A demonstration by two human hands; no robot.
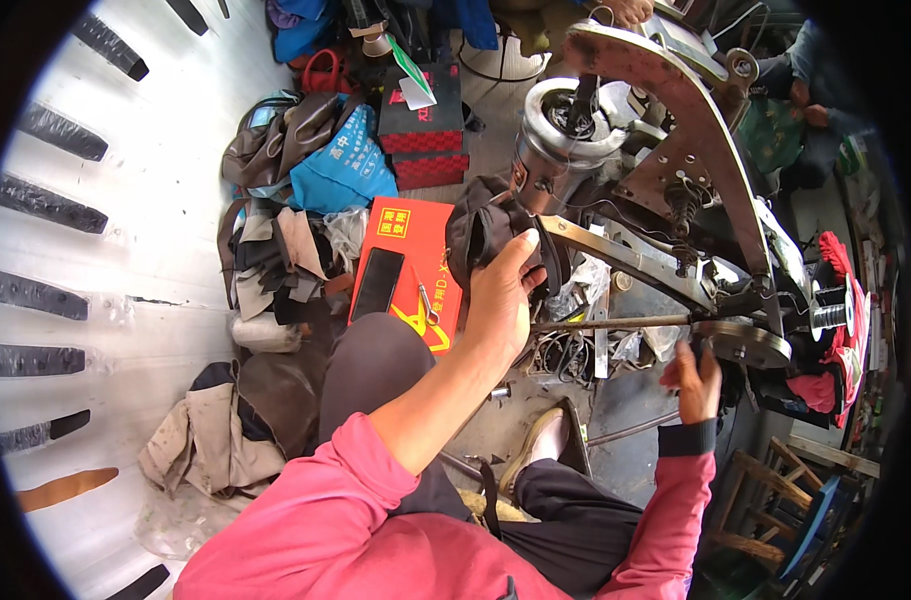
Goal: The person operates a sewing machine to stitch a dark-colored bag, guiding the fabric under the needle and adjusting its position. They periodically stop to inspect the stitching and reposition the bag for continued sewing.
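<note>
A dark, soft fabric item (491,228) is bunched over the tip of the narrow arm (616,255) of a rusty, hand-cranked sewing machine (691,120). My left hand (508,290) grips it from the near side, thumb on top and fingers curled behind. What kind of item it is, I cannot make out. Just below the machine's round metal wheel (746,343), my right hand (698,388) has its fingers apart and pointing up at the rim. Whether the fingertips touch the wheel is unclear.
Left of the machine lies a red box (401,225) bearing a black phone (378,283) and small scissors (431,308). Behind it are a dark box (421,110) and a blue bag (346,165). Leather scraps (286,250) pile up nearby. A thread spool (831,315) and wooden stool (766,490) stand right.
</note>
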